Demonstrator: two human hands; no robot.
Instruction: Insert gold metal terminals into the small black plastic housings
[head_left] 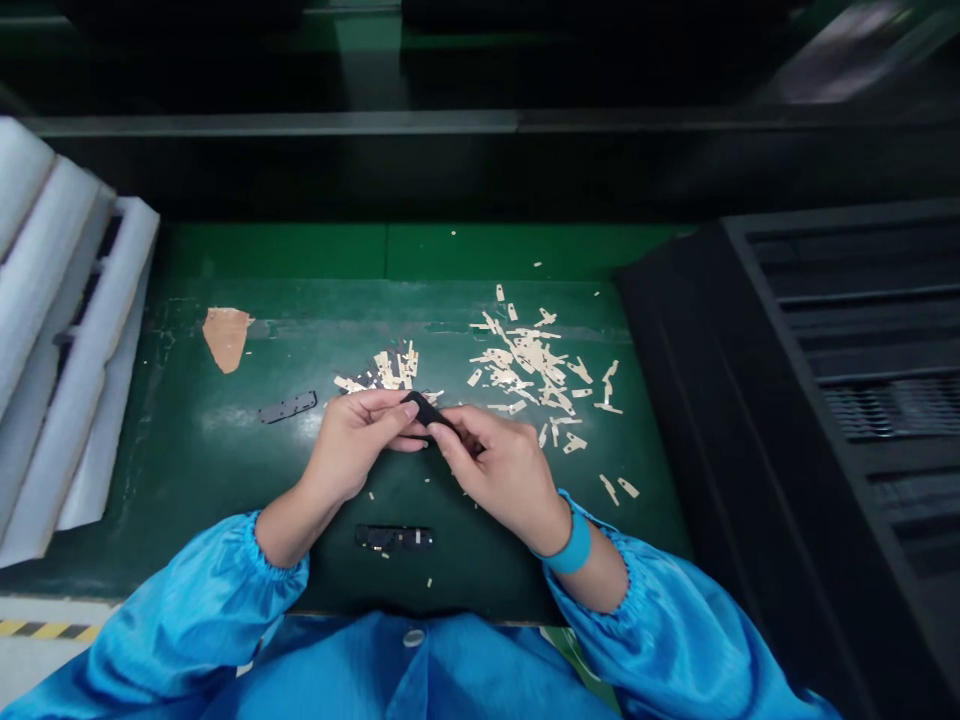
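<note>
Between my two hands, over the middle of the green table, is a small black elongated part [429, 408], tilted. My left hand [360, 435] pinches its upper left end with thumb and fingers. On its lower right end, my right hand [491, 455] closes with thumb and fingers; some fingertips are hidden behind it. Just beyond my hands lies a small heap of pale and dark flat pieces [386, 370]. A flat dark strip with small holes [289, 407] rests left of my left hand. Nearer my body is a black electronic module [394, 538].
Many small cream-coloured cut pieces [529, 360] are scattered right of centre. A brown paper scrap [225, 338] lies at the left. White foam trays [82, 370] are stacked along the left edge. A large black slotted rack [825, 420] stands along the right side.
</note>
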